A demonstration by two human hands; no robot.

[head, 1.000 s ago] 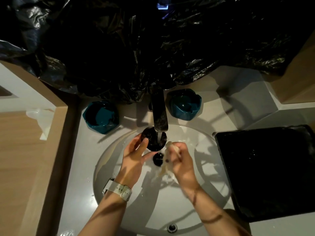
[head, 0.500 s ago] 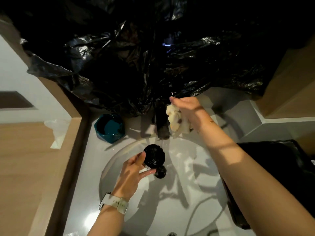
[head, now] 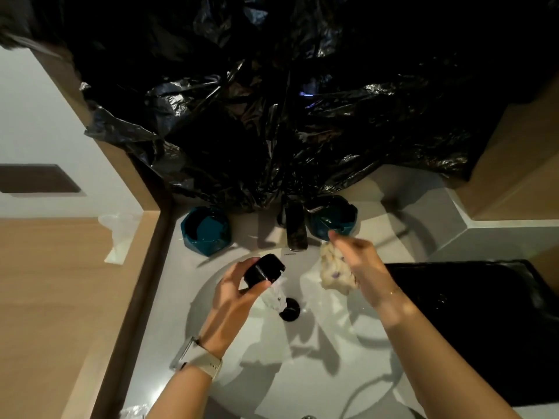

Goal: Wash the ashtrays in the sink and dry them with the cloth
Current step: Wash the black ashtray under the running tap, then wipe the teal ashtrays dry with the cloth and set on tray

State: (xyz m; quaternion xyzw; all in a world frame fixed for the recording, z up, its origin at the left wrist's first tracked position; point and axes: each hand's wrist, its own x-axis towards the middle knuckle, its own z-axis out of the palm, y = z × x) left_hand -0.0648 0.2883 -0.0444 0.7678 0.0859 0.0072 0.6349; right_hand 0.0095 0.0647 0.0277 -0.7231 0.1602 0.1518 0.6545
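Item: black ashtray (head: 263,269), gripped by left hand (head: 234,293), tipped over sink (head: 320,352) to drain. Right hand (head: 361,267) at 3 o'clock, fingers clamped on cloth (head: 334,270), ready for drying. Teal ashtrays (head: 207,231) on surface at 12 o'clock, awaiting turn.

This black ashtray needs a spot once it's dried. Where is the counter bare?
Bare counter lies between the left teal ashtray and the faucet, and right of the right teal ashtray, behind the black tray. Around the faucet itself it is crowded: both teal ashtrays and the black plastic close in.
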